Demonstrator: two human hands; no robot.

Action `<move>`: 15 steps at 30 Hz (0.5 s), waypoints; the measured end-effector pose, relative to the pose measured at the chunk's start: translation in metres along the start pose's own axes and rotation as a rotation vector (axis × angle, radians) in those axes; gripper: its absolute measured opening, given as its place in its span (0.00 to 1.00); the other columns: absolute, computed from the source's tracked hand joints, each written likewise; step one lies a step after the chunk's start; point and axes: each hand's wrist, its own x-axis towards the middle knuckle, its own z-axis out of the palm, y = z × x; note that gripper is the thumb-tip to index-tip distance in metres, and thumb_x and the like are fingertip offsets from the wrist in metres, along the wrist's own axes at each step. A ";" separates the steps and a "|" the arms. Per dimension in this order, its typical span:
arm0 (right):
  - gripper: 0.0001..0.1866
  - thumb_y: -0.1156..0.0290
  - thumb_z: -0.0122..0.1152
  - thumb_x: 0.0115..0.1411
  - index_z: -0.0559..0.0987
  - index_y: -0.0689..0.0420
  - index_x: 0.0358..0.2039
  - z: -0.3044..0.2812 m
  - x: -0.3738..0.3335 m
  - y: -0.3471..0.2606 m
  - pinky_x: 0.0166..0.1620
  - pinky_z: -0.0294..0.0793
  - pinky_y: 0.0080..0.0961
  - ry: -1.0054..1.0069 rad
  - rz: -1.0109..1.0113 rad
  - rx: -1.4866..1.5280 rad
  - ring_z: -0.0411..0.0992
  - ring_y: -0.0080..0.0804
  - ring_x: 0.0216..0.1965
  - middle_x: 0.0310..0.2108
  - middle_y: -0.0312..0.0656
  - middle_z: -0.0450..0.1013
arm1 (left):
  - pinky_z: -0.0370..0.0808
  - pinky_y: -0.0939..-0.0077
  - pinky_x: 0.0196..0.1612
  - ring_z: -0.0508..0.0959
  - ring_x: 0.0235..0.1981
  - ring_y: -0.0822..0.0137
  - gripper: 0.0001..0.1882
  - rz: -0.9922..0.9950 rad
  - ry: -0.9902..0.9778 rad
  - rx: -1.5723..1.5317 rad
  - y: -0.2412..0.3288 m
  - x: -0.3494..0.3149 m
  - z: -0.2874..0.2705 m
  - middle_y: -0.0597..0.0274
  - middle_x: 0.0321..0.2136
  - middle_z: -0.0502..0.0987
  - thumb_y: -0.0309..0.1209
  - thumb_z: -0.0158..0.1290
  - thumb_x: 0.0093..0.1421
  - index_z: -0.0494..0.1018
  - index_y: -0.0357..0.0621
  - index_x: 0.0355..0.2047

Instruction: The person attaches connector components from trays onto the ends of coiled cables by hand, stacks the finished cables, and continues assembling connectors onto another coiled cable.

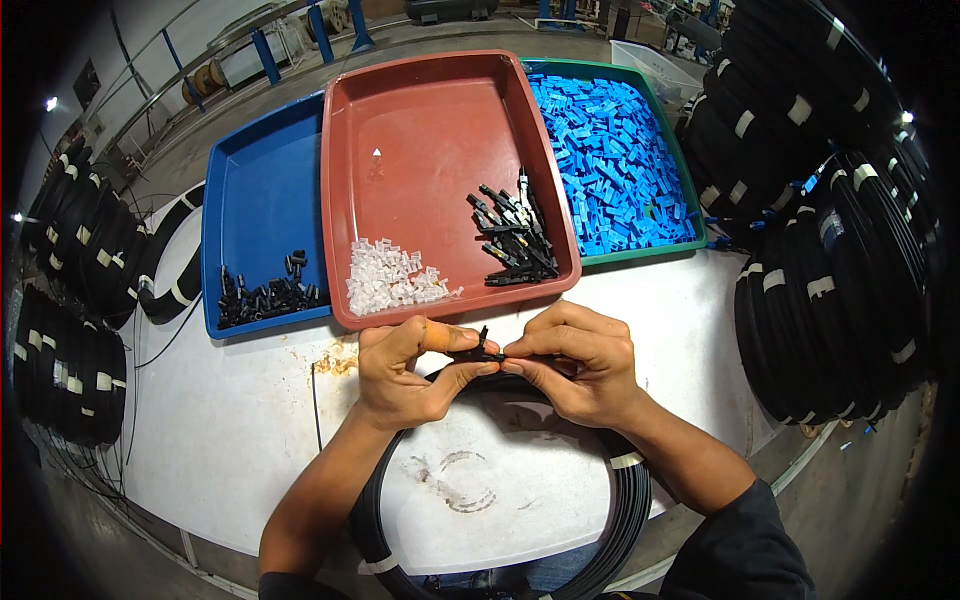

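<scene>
Over the near middle of the white table, my left hand [408,372] and my right hand [582,362] meet fingertip to fingertip. Between them is a small black connector piece [484,347], pinched by thumb and finger on both sides. An orange wrap goes round one finger of the left hand. Below the hands lies a coil of black cable [632,490], bound with pale tape. Whether a cable end runs into the connector is hidden by my fingers.
Ahead stand a red tray [420,140] with translucent bits [390,280] and black connectors [515,240], a blue tray [270,165] with black pieces [262,302], and a green tray [672,249] of blue clips [612,160]. Cable coils [830,310] are stacked at both sides.
</scene>
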 end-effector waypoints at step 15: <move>0.04 0.80 0.72 0.55 0.84 0.62 0.31 -0.003 0.003 0.002 0.27 0.71 0.23 -0.034 0.039 0.074 0.76 0.27 0.26 0.29 0.41 0.78 | 0.79 0.78 0.34 0.83 0.29 0.68 0.13 0.026 -0.133 0.067 0.006 0.011 -0.005 0.53 0.28 0.82 0.20 0.72 0.47 0.79 0.36 0.31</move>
